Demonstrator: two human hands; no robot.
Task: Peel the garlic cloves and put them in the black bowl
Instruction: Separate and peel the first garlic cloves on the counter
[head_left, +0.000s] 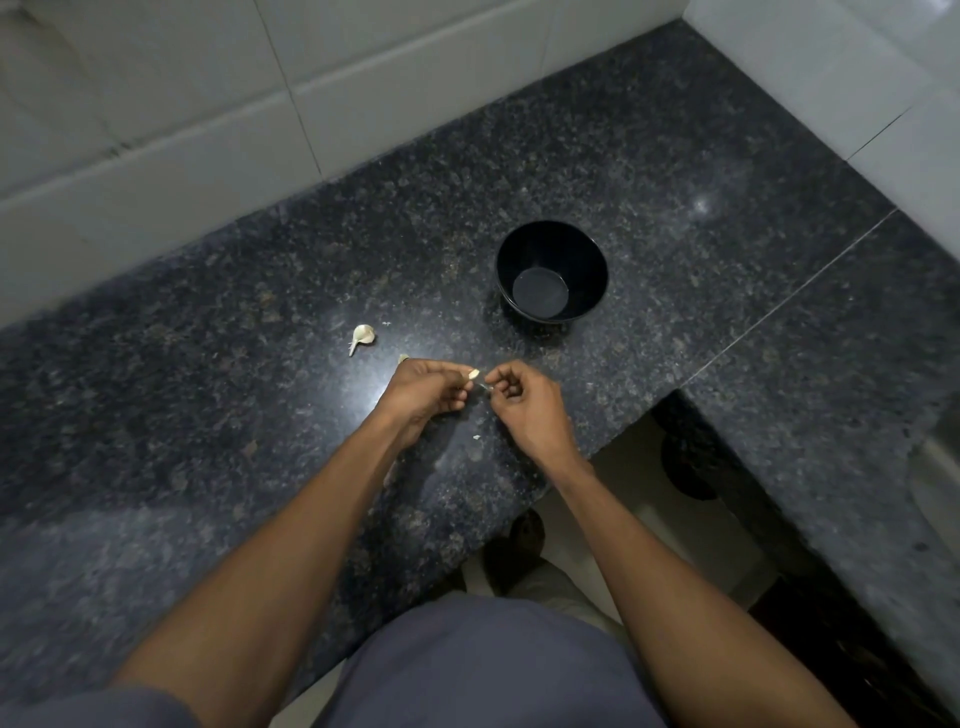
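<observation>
I see both hands meeting just below the middle of the frame, over the dark speckled granite countertop. My left hand has its fingers curled and pinches a small pale garlic clove at the fingertips. My right hand sits just beside it, fingers curled inward, thumb and forefinger nipped together at a thin bit of skin by the clove; that bit is too small for me to be sure it is skin.

The round black plastic bowl stands upright above and slightly right of the hands, apart from them, and I can see its bare bottom.

To the left of the hands, near the centre of the frame, a second unpeeled whitish garlic clove with a pointed tail lies alone on the stone. A tiny pale fragment lies just right of it, another pale piece peeks out at the top edge of my left hand, and a white flake rests on the counter between my wrists.

White wall tiles fill the upper left and upper right of the frame. A seam in the granite runs diagonally on the right. Nothing lies between the hands and the bowl.
</observation>
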